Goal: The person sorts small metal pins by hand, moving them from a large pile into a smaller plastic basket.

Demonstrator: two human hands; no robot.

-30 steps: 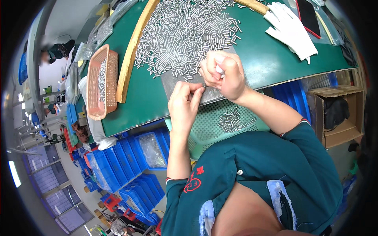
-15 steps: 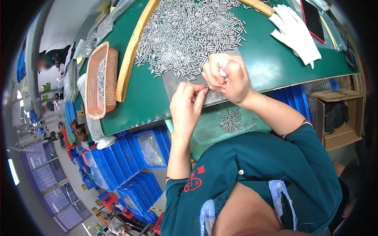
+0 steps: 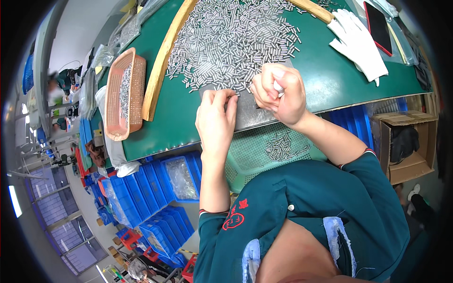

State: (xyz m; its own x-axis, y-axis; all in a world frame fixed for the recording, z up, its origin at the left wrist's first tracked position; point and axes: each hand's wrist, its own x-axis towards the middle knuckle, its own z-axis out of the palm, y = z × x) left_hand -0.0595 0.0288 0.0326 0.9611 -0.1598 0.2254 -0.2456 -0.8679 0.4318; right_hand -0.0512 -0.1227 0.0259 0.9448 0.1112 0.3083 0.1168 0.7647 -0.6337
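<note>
A broad heap of small metal pins (image 3: 231,42) covers the middle of the green table (image 3: 325,85), reaching onto a grey metal plate (image 3: 247,115). At the heap's near edge my left hand (image 3: 217,115) is closed, thumb and forefinger pinching a single small metal pin (image 3: 236,95). To its right, over the plate, my right hand (image 3: 281,94) is curled round a slim tool with a white end (image 3: 278,87); most of the tool is hidden in the fist. Below the table edge sits a green perforated basket (image 3: 243,158) with more pins inside.
Wooden strips (image 3: 158,82) border the heap. On the left stands a pink basket (image 3: 135,96) holding pins. White gloves (image 3: 361,49) and a red-edged phone (image 3: 377,28) lie at right. Blue bins (image 3: 134,198) and a cardboard box (image 3: 410,172) are below table level.
My left hand has moved left, away from my right hand, toward the heap's near edge. My right hand stays curled round the tool, and the whole view has shifted slightly.
</note>
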